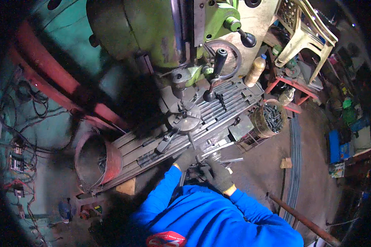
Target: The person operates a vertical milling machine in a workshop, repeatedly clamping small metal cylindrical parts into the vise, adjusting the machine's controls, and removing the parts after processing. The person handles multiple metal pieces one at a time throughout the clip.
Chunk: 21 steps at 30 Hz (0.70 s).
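My left hand, in a dark grey work glove, is closed at the front edge of the slotted machine table. A short metal bar stands just beyond its fingers. To its right, my gloved right hand reaches up to the metal handles and fittings in front of the table, its fingers curled. What either hand grips is too dark and small to make out. Beyond them a round jawed chuck sits on the table, below the green machine's spindle head. A clamp block lies left of the chuck.
Dark short rods and small dark parts lie on the table. A reddish bucket stands at its left end, a bucket of metal pieces at its right. A bottle, black-knobbed lever and long bars are nearby.
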Tool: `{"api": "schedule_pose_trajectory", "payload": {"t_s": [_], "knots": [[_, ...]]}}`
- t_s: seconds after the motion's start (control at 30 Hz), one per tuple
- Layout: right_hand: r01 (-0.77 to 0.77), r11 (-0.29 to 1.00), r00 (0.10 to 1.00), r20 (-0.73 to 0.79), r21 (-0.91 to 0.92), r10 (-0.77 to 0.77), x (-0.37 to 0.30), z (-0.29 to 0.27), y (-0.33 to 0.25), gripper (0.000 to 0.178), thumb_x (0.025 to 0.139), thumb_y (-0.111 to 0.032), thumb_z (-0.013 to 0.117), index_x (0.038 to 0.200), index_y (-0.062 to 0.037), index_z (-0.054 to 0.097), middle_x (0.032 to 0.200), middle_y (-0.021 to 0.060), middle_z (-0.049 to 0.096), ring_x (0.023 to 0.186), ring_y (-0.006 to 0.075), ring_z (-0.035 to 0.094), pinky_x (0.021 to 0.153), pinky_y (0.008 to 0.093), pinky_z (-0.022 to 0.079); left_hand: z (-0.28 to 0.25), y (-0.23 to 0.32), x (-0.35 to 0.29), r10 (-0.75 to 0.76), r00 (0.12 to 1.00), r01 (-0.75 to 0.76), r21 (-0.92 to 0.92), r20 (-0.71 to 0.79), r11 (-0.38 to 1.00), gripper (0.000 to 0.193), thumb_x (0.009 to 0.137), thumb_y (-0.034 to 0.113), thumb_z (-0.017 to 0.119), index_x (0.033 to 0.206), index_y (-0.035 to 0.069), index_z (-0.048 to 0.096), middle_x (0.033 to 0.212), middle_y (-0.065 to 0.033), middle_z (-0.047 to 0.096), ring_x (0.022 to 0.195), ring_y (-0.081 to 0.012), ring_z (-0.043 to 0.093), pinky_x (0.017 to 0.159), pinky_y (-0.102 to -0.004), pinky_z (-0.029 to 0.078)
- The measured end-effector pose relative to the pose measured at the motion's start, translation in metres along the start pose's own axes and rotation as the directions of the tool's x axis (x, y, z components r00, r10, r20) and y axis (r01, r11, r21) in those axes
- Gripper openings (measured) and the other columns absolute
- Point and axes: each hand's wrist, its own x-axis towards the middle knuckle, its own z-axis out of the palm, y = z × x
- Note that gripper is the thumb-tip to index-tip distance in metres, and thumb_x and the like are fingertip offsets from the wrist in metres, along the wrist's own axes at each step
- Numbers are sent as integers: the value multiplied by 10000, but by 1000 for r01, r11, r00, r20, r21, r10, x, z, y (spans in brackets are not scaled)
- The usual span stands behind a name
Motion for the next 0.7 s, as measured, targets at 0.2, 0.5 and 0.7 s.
{"api": "schedule_pose_trajectory", "payload": {"t_s": [0.2,0.5,0.7], "knots": [[-227,974,974,-29,-30,226,-40,48,58,749,881,-316,685,1522,-126,347,1234,240,630,1089,437,625,892,475,521,-12,0,10,57,997,-31,-411,52,911,313,858,145,712,1151,37,684,1142,-142,688,1108,-281,640,997,-384,496],[-194,917,975,-37,349,220,-26,72,16,545,964,-224,637,1450,-43,467,1293,222,620,1197,301,601,1011,386,470,-15,-3,12,-82,966,237,-717,244,656,367,893,180,716,1174,-34,615,1117,-175,674,1047,-307,647,957,-420,516],[-306,929,950,125,210,285,-19,113,58,661,952,-252,644,1519,-63,362,1220,225,651,1129,311,624,978,392,484,-2,-26,24,-54,931,322,-884,360,-339,321,928,8,603,1233,-37,517,1095,-213,635,1039,-321,638,912,-454,556]]}}
